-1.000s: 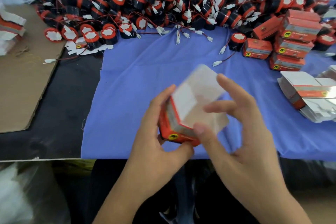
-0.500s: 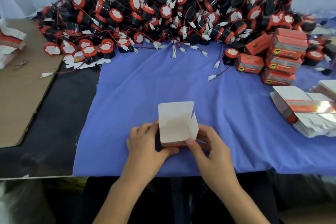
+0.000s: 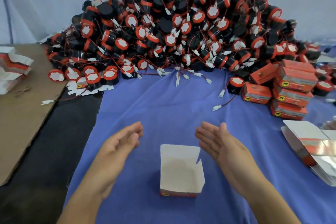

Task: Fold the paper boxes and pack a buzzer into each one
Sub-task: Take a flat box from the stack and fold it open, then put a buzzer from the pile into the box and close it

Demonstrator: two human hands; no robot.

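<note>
On the red strip along the foot of the open paper box (image 3: 181, 169) we make out one yellow oval mark; any lettering beside it is too small for us to read. The box stands upright on the blue cloth (image 3: 172, 111), near the front edge of the bench (image 3: 45, 151), with its lid flap raised at the back, and we see only white card inside it.

The left hand (image 3: 118, 149) and the right hand (image 3: 218, 143) hover on either side of the box, apart from it. Their palms are turned inward and their fingers are straight and held together, gripping nothing.

The closed boxes (image 3: 292, 89) stacked at the right are red with a grey band. Each carries the same yellow oval with a dark animal figure, and we cannot read their text.

Behind the cloth rises the heap of buzzers (image 3: 181, 32), black drums with red rims, white face labels and red wires ending in white plugs. Flat unfolded boxes (image 3: 309, 147) lie at the right edge, and another stack of flats (image 3: 12, 67) sits on the cardboard sheet (image 3: 21, 114) at the left.
</note>
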